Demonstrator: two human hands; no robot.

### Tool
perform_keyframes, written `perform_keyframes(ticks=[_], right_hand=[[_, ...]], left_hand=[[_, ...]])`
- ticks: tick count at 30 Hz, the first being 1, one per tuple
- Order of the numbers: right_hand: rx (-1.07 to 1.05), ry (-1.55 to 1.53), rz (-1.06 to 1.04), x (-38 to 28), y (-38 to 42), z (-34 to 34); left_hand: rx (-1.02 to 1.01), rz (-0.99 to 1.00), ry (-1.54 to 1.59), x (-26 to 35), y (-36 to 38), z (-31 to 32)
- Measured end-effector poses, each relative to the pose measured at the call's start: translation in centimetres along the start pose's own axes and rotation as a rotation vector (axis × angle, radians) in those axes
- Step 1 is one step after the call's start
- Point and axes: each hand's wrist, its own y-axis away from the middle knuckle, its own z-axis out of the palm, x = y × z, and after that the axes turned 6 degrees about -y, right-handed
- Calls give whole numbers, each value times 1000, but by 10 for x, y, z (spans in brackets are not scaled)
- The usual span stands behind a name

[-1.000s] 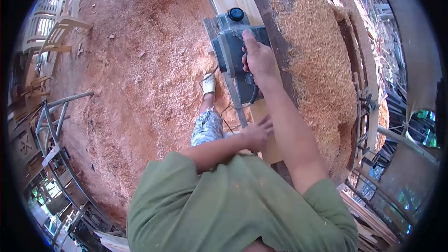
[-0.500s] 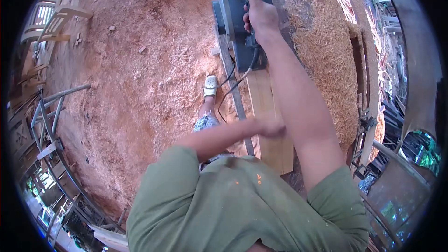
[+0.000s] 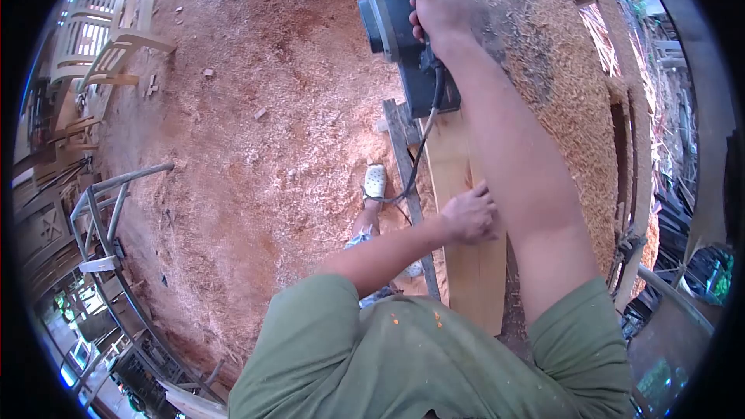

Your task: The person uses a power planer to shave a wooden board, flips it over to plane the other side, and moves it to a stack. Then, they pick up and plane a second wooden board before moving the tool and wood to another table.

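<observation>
My right hand (image 3: 444, 12) is wrapped round the rear handle of a dark electric planer (image 3: 425, 81), with the thumb stretched forward towards its round black knob. Under the planer runs a long pale wooden plank (image 3: 477, 287) whose near end lies close to my body. Over the nearer part of that plank is my left hand (image 3: 472, 216), its fingers curled in and nothing showing in them, right beside my right forearm. From the back of the planer a power cord (image 3: 420, 157) loops down past the plank's left edge.
Wood shavings (image 3: 570, 116) lie heaped along the bench to the right. Left of the plank runs a narrow worn wooden rail (image 3: 414, 206). My foot in a white clog (image 3: 375, 182) stands on the shavings-covered floor. Wooden chair frames (image 3: 97, 39) and a metal frame (image 3: 97, 209) stand at left.
My right hand and the planer have moved farther forward along the plank. My left hand, blurred before, has shifted forward over it too. The whole view has moved a little.
</observation>
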Motion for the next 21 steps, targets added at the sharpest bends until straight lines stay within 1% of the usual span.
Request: perform_keyframes(ticks=[1,2,3,4,5,6,7,8,9,11,13,15,17,18,19,21], right_hand=[[9,-14,2,-5,-12,6],[-18,56,-15,-13,-26,9],[-21,54,-9,-21,-35,15],[-26,68,-22,-28,-43,20],[-30,84,-32,-31,-52,25],[-45,60,-75,-31,-66,28],[-46,61,-70,-38,-71,32],[-35,51,-111,-47,-76,38],[-20,43,-150,-52,-83,41],[-25,59,-138,-57,-105,48],[5,27,-72,-65,-119,58],[4,-5,-87,-69,-136,64],[41,41,-106,-74,-147,70],[19,35,-113,-75,-153,72],[19,33,-115,-76,-158,73],[36,120,-138,-79,-167,76]], left_hand=[[-1,-5,0,-1,-1,3],[112,30,-32,-2,0,7],[225,65,-63,-2,0,11],[220,70,-144,-3,-2,12],[219,65,-136,-3,-2,14],[159,61,-161,-1,-2,11],[100,58,-187,-1,-3,7],[44,38,-137,0,-2,4],[42,41,-132,0,-2,5],[163,28,-149,1,-2,8],[140,31,-136,1,-1,3],[119,47,-131,1,-2,1],[161,18,-102,1,0,4],[109,31,-67,1,0,1],[108,31,-70,1,2,1],[179,39,-44,0,1,4]])
